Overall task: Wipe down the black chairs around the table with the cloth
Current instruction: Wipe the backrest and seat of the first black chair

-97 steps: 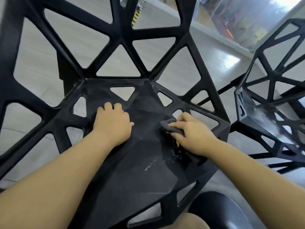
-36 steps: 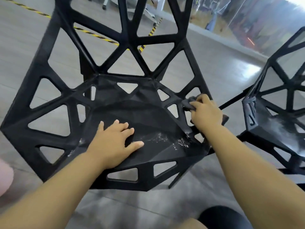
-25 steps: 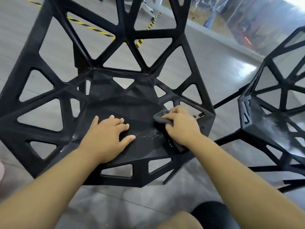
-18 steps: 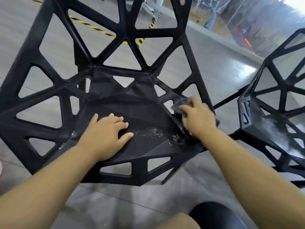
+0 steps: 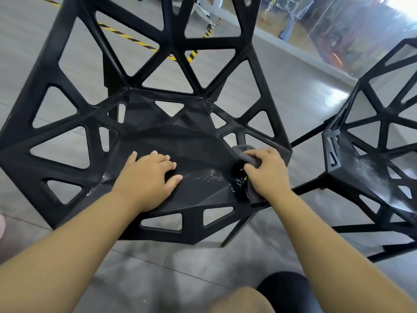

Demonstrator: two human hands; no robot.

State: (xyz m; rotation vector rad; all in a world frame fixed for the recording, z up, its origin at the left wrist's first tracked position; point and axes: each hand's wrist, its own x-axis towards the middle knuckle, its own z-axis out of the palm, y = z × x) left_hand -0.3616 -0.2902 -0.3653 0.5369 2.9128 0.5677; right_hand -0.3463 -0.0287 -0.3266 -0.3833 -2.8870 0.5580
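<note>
Two hands on chair seat [image 5: 180,143]: left hand [image 5: 146,177] flat, grip empty; right hand [image 5: 267,175] grip bunched round cloth [image 5: 244,152] at seat's right edge. I judge cloth limp, best held wadded.

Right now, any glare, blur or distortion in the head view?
Head view: top-right corner blown out by bright light, glare patch on the floor; wide-angle lens bows the chair bars toward the edges; wet specks glint on the seat beside the cloth; bottom foreground slightly soft.
</note>
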